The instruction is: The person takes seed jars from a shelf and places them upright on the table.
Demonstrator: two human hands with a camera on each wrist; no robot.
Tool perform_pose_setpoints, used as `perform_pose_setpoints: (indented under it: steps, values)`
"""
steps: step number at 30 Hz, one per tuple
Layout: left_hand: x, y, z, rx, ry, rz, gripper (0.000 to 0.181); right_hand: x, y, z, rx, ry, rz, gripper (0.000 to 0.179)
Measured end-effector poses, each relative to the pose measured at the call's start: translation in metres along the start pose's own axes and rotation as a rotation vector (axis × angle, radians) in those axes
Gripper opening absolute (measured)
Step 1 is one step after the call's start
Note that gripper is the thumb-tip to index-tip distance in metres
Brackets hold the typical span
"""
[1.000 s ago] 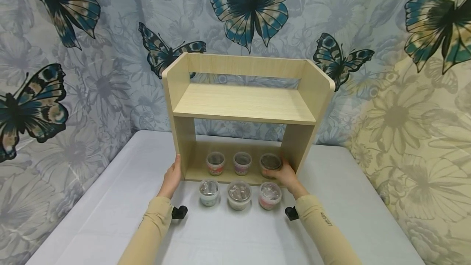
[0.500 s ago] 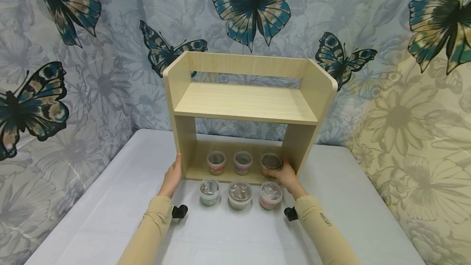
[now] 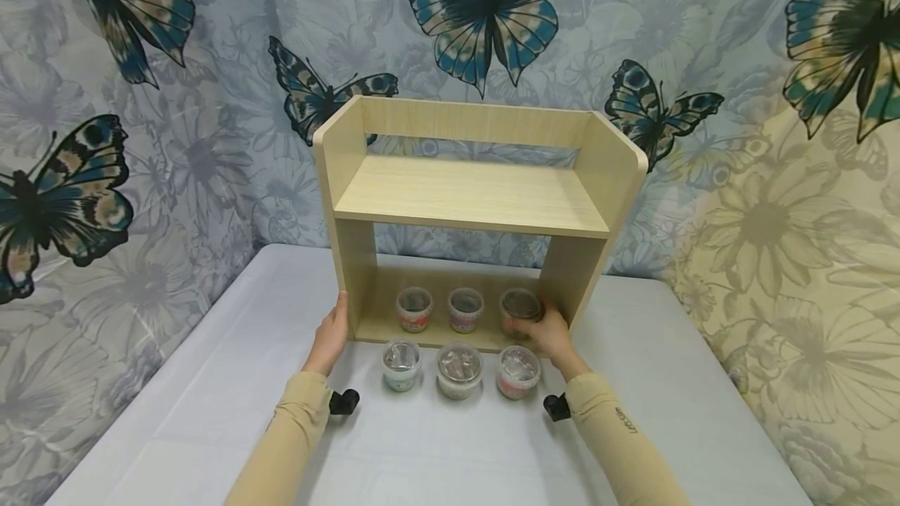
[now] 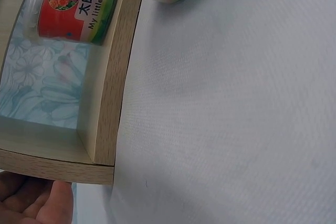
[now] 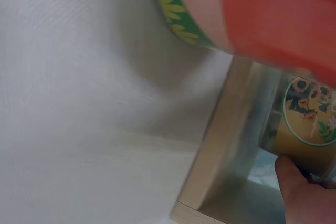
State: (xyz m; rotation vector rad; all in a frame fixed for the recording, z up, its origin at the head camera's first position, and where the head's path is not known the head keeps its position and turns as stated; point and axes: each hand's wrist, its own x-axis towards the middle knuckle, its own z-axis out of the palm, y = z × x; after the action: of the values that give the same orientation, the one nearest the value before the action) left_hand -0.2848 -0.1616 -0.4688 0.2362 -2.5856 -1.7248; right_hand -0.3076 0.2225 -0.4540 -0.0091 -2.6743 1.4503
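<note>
A two-tier wooden shelf stands on the table. My left hand rests against the outer face of its left side panel, fingers pointing up along it. On the lower tier, my right hand holds a clear-lidded plastic cup, thumb in front. In the right wrist view this cup's label is orange-yellow with sunflowers. Beside it on that tier sit a purple-labelled cup and a red-labelled cup.
In front of the shelf, a row holds a green-labelled cup, a whitish cup and a pink-red cup. White cloth covers the table. Butterfly-patterned fabric hangs close behind and at both sides.
</note>
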Motion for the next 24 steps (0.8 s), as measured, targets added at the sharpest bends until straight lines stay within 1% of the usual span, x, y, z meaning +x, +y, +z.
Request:
perform_pose_setpoints:
  steps: [5, 12, 19, 24]
  values:
    - [0.001, -0.001, -0.001, -0.002, -0.005, -0.009, 0.096, -0.002, -0.009, -0.006, 0.006, 0.014, -0.038, 0.089]
    - [0.001, 0.001, 0.000, 0.005, -0.006, -0.017, 0.096, -0.006, -0.027, -0.015, 0.006, 0.029, -0.098, 0.091]
    - [-0.001, 0.002, 0.000, -0.002, -0.002, -0.024, 0.097, -0.016, -0.045, -0.020, 0.079, -0.009, -0.122, 0.097]
    - [-0.001, 0.001, 0.001, -0.004, -0.001, -0.024, 0.097, -0.026, -0.055, -0.021, 0.113, -0.036, -0.139, 0.095]
